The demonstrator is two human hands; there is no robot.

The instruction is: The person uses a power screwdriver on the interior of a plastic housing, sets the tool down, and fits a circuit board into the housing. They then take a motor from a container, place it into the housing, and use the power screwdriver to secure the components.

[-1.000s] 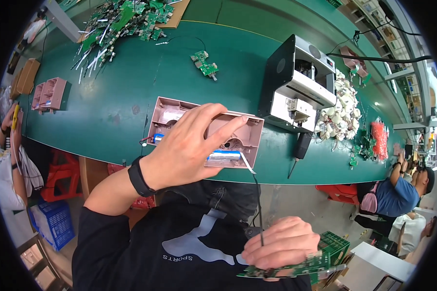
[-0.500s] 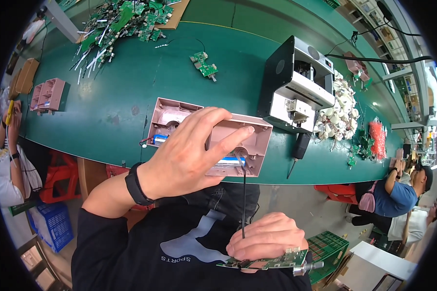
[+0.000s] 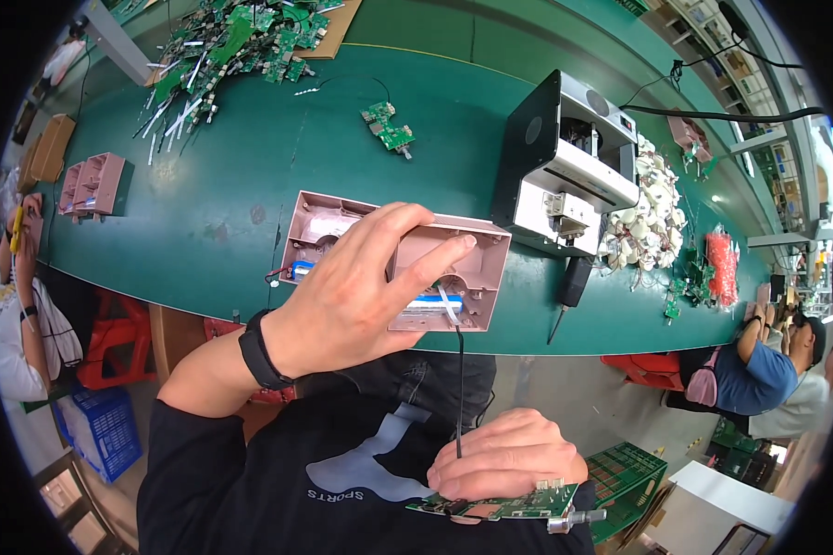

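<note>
A pink plastic housing (image 3: pixel 496 277) lies at the table's near edge, its compartments facing up. My left hand (image 3: pixel 347 282) spans it, fingers reaching to the far wall and thumb side at the near wall, gripping it. A blue-wrapped battery (image 3: pixel 432 304) shows in its right compartment, a second blue battery (image 3: pixel 301 268) at its left end beside red and black wires. Close to my body, my right hand (image 3: pixel 504 456) is closed on a green circuit board (image 3: pixel 518 505) with a metal knob shaft (image 3: pixel 574 521). A black cable (image 3: pixel 461 388) runs from that hand into the housing.
An electric screwdriver (image 3: pixel 574 282) lies before a black-and-silver machine (image 3: pixel 565 166) on the right. Beyond are white parts (image 3: pixel 643 217) and red pieces (image 3: pixel 720 268). A single board (image 3: pixel 387 128) lies ahead; a board heap (image 3: pixel 236 46) is far left. People sit on both sides.
The housing's right end has shifted slightly left and toward me under my left hand. My right hand and the board have moved a little left and down.
</note>
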